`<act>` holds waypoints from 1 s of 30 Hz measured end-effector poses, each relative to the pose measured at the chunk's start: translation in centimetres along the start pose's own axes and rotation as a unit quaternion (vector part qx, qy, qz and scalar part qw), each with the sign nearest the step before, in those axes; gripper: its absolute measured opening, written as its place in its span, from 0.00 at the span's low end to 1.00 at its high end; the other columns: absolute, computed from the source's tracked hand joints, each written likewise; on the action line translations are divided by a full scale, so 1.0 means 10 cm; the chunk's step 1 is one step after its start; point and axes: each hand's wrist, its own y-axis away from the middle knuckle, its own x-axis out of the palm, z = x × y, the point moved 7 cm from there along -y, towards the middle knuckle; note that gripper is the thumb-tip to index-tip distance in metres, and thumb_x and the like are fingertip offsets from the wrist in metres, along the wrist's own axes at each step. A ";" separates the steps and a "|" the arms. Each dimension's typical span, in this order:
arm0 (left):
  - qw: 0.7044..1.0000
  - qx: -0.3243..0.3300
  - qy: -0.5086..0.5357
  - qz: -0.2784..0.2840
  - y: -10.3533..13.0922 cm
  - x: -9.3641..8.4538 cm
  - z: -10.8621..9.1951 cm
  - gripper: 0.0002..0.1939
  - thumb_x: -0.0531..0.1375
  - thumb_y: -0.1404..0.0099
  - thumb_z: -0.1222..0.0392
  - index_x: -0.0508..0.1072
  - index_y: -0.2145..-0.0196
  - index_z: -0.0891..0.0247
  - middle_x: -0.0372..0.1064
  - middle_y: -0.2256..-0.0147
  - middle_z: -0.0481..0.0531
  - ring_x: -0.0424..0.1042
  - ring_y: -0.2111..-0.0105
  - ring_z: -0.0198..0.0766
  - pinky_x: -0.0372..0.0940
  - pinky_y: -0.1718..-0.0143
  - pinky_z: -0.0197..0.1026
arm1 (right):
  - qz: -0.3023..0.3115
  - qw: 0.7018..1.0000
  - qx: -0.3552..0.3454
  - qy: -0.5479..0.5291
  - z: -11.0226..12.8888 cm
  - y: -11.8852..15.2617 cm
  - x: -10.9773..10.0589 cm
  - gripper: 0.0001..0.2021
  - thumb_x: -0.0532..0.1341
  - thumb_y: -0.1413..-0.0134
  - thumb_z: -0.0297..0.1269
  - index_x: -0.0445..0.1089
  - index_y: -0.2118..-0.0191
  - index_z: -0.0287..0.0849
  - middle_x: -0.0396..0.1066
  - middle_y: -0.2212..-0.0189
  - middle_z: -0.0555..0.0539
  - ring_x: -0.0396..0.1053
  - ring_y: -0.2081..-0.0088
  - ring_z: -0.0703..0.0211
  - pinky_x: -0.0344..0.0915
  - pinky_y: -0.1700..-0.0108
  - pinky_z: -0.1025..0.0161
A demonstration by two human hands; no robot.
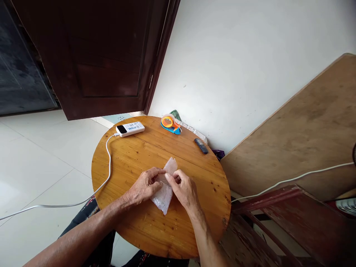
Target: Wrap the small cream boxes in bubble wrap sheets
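A crinkled, see-through plastic packet [163, 198] lies on the round wooden table [128, 163], slanted, with one narrow end pointing away from me. My left hand [146, 184] holds its left side, thumb and fingers pressed on the plastic. On the right edge, my right hand [185, 189] pinches the packet between thumb and curled fingers. The two hands almost meet over its middle and cover part of it. What the packet contains, if anything, I cannot make out.
Toward the table's far edge are a white device [135, 128] with a cable [109, 163], an orange and blue tape dispenser [171, 124] and a dark, partly blurred object [200, 145]. A white wall and a wooden board [300, 122] stand behind. A red wooden chair [289, 215] is at right.
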 end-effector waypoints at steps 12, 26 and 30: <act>0.999 -0.025 0.002 -0.025 -0.02 -0.02 0.11 0.30 0.55 0.48 0.61 0.71 0.47 0.71 0.71 0.64 0.54 0.69 0.65 0.41 0.64 0.64 0.41 | -0.018 0.994 0.009 -0.105 -0.19 -0.01 0.10 0.12 0.58 0.47 0.43 0.64 0.78 0.45 0.64 0.81 0.53 0.60 0.76 0.61 0.55 0.72 0.65; 0.979 0.036 -0.154 -0.128 -0.02 -0.16 0.08 0.25 0.61 0.42 0.49 0.74 0.51 0.66 0.65 0.45 0.63 0.69 0.50 0.52 0.68 0.54 0.49 | -0.105 0.965 0.067 -0.231 -0.43 -0.06 -0.05 0.10 0.61 0.51 0.44 0.69 0.74 0.42 0.61 0.79 0.54 0.57 0.75 0.62 0.56 0.72 0.66; 0.970 0.051 -0.208 -0.117 -0.01 -0.10 0.10 0.25 0.64 0.44 0.50 0.74 0.50 0.62 0.62 0.42 0.62 0.66 0.46 0.54 0.67 0.51 0.52 | -0.093 0.968 0.071 -0.223 -0.49 -0.07 -0.03 0.11 0.61 0.51 0.44 0.69 0.74 0.42 0.63 0.80 0.54 0.57 0.76 0.63 0.55 0.73 0.66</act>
